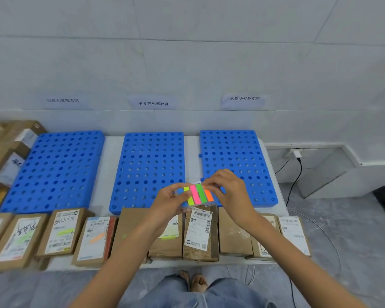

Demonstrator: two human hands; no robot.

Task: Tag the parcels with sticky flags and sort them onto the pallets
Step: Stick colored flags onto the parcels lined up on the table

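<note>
Seen from the head camera, the left hand (171,201) holds the pad of sticky flags (197,195) just over the near right corner of the middle blue pallet (147,170). Its thumb hides part of the blue flag. The right hand (227,190) pinches the pad's far edge, but which flag it grips is hard to tell. The parcels (62,232) lie in a row on the near side of that pallet. The arms hide some of them, and the leftmost is cut off.

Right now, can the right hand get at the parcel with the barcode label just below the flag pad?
Probably yes. The parcel lies just below the right hand with nothing on top. That hand now pinches the flag pad, held by the left hand, so it must let go first.
</note>
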